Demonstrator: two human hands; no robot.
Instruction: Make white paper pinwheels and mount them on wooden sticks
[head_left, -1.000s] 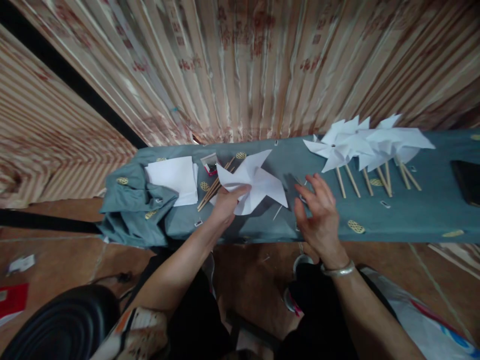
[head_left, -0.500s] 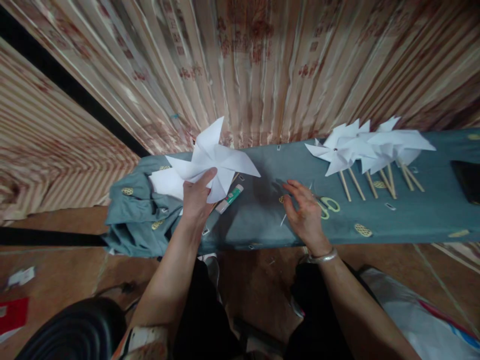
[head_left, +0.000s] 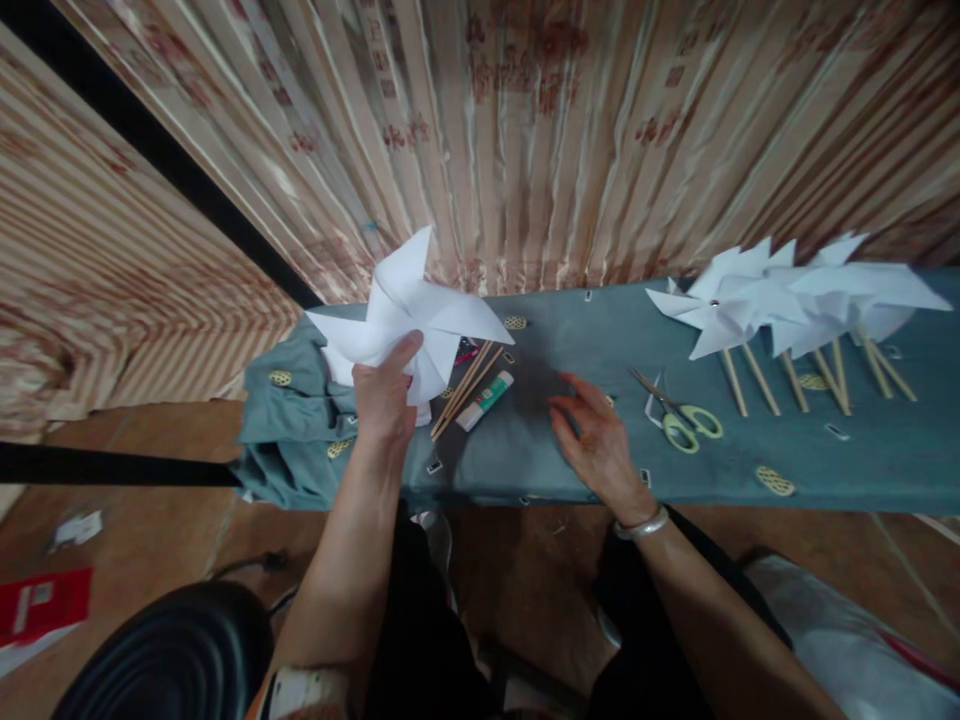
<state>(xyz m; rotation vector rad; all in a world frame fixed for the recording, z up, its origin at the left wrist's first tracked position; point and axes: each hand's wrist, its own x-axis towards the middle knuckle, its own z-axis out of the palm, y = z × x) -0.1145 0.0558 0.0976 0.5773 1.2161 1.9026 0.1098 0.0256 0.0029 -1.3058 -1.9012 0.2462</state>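
Observation:
A white paper pinwheel (head_left: 405, 310) is pinched in my left hand (head_left: 386, 390), its thumb pressed near the centre and its other fingers hidden behind the paper. My right hand (head_left: 596, 440) hovers over the cloth with fingers apart and nothing in them. Between the two hands lie a glue stick (head_left: 486, 400) with a green label and a few thin wooden sticks (head_left: 466, 388). Green-handled scissors (head_left: 682, 418) rest to the right of my right hand, over a small white strip.
Several finished white pinwheels (head_left: 795, 300) on wooden sticks lie overlapped at the right of the cloth-covered table (head_left: 570, 470). A pleated curtain (head_left: 510, 150) hangs behind it. A black round stool (head_left: 172, 650) stands at the lower left, a white bag (head_left: 832, 620) at the lower right.
The view has shifted so the table's things sit further right. My left hand has lifted the pinwheel left of the wooden sticks, showing more of them. My right hand has moved away from the scissors.

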